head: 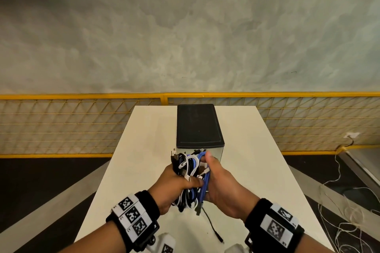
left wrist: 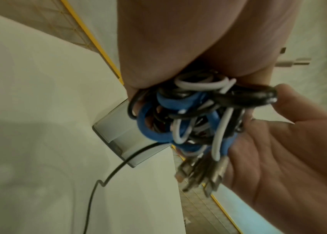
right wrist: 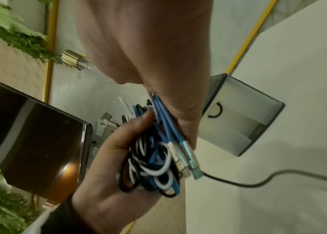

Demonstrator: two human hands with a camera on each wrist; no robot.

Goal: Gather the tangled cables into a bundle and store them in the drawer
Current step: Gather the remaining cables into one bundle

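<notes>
A tangle of blue, white and black cables [head: 191, 174] hangs between both hands above the white table [head: 257, 170], just in front of the drawer box [head: 198, 127]. My left hand [head: 174, 185] grips the bundle from the left, its thumb laid across the cables. My right hand [head: 220, 178] holds the right side, thumb up near the top. One black cable end [head: 211, 226] trails down onto the table. In the left wrist view the cable loops [left wrist: 188, 117] and metal plugs [left wrist: 204, 172] dangle below the palm. The right wrist view shows the bundle [right wrist: 154, 158] and the box's shut drawer front with a round handle [right wrist: 215, 110].
The drawer box has a black top and stands at the table's middle-back. A yellow mesh fence [head: 82, 125] runs behind the table. Loose white wires [head: 339, 211] lie on the floor to the right. A dark screen [right wrist: 32, 137] and green plants [right wrist: 8, 23] appear in the right wrist view.
</notes>
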